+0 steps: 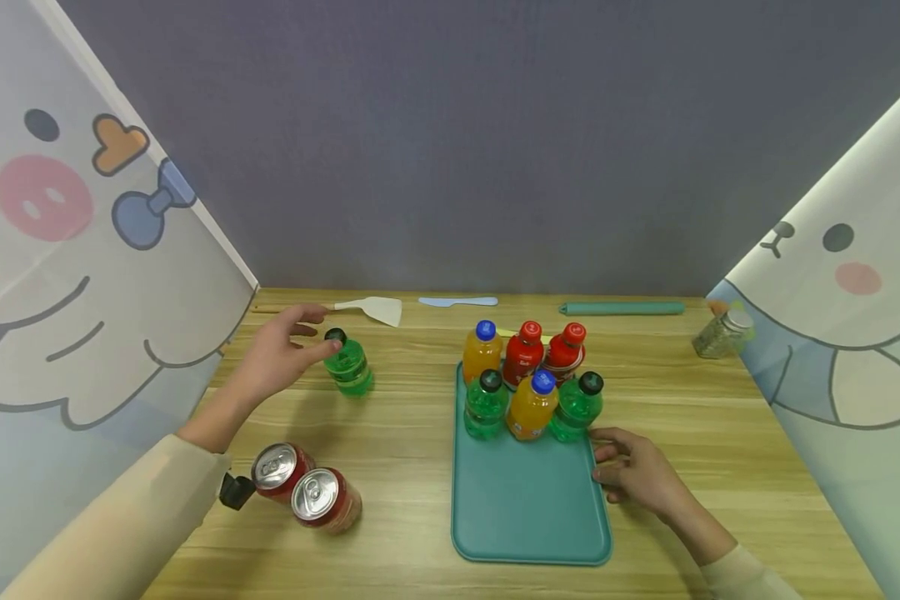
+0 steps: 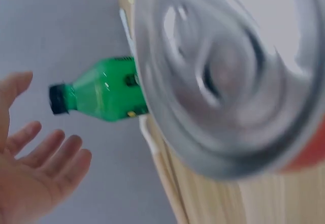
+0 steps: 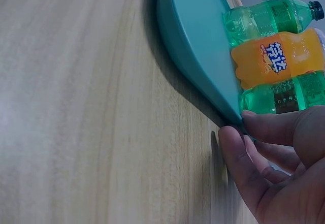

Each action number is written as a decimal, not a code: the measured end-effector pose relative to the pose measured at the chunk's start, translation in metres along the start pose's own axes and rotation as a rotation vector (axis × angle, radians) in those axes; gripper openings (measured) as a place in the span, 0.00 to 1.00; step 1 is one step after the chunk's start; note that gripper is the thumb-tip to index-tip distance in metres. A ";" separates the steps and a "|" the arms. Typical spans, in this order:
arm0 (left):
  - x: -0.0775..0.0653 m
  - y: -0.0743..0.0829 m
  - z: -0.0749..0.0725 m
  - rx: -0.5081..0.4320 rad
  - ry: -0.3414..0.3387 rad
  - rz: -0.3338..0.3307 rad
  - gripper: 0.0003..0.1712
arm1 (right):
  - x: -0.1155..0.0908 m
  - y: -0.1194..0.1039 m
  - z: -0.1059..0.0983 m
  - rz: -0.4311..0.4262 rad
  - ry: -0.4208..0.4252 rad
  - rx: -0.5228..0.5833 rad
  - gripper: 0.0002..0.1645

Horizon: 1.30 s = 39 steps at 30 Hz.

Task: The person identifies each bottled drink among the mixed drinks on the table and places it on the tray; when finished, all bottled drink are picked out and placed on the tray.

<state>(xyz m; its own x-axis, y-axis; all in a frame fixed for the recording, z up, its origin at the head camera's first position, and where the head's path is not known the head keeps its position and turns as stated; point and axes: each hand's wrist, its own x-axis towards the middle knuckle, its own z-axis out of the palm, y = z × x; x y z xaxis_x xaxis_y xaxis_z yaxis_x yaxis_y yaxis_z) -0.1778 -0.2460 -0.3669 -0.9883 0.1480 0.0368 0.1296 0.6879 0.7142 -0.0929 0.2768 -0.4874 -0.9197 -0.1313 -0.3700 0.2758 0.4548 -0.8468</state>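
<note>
My left hand [image 1: 279,357], fingers spread, is beside a green soda bottle [image 1: 351,371] with a black cap. In the left wrist view, thumb and fingers stand apart around the cap's height, with a gap between them and the bottle [image 2: 104,91]. On the right, my right hand [image 1: 639,473] holds the edge of a teal tray [image 1: 528,508], thumb at the rim and fingers against the outer side. On the tray's far half stand green bottles [image 1: 485,408], orange soda bottles [image 1: 532,408] and red-capped bottles [image 1: 523,357], all upright.
Two red cans [image 1: 328,500] stand near my left forearm; one can top [image 2: 228,76] fills much of the left wrist view. Along the back wall lie a white spatula [image 1: 381,310], a pale blue knife [image 1: 457,301] and a teal stick [image 1: 622,308]. A glass jar [image 1: 722,333] is at the far right.
</note>
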 end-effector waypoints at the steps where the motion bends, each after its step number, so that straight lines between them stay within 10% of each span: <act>1: 0.001 -0.003 -0.001 -0.001 -0.017 -0.001 0.37 | 0.000 0.000 0.000 -0.002 -0.001 0.000 0.39; 15: 0.013 -0.026 0.003 -0.072 -0.209 -0.048 0.41 | 0.003 -0.001 -0.001 -0.022 -0.011 -0.004 0.39; 39: 0.016 -0.015 0.007 -0.150 -0.212 -0.148 0.29 | 0.001 0.001 0.000 -0.005 0.011 0.001 0.38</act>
<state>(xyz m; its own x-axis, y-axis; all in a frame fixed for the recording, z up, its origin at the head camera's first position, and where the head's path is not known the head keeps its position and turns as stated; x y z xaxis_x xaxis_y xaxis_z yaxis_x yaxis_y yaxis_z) -0.1949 -0.2489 -0.3825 -0.9547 0.2098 -0.2112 -0.0437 0.6030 0.7965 -0.0937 0.2772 -0.4892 -0.9240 -0.1239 -0.3617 0.2715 0.4535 -0.8489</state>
